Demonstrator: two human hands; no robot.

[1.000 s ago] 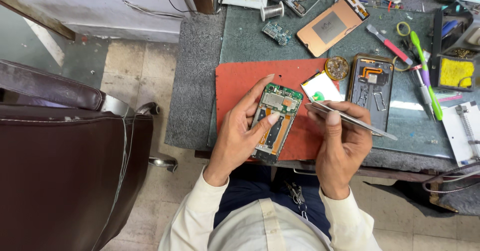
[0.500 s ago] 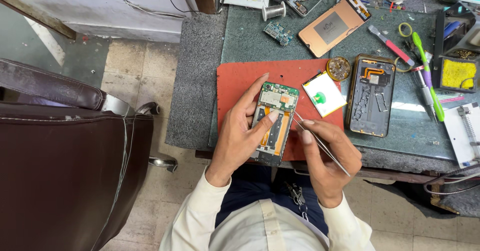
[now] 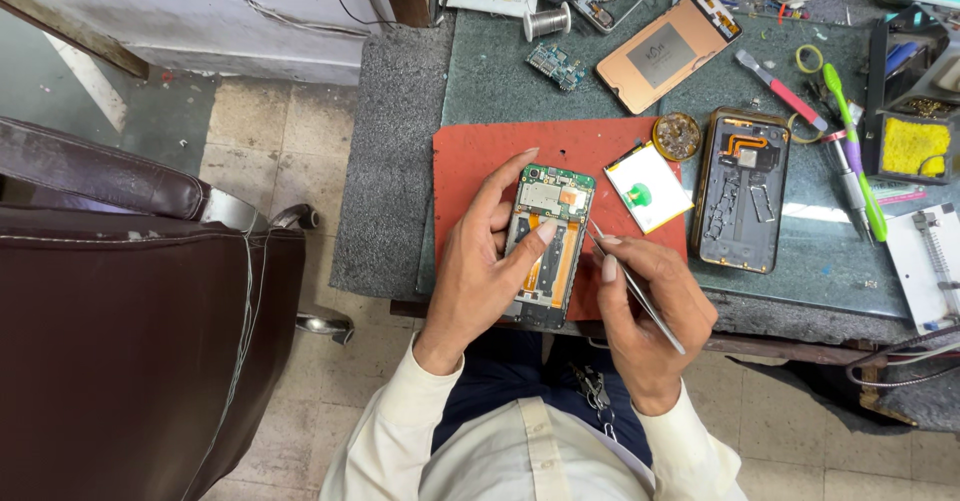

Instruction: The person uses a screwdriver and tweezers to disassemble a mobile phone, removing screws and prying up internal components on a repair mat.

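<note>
- Opened phone is held over the red mat at the tabletop's near edge, left hand fingers wrapped round it.
- Tweezers are pinched shut in the right hand, tip at the phone's right side.

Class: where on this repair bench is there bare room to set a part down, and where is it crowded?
Free: red mat left of the opened phone; green bench top between circuit board and mat. Crowded: right edge, around the tools.
</note>
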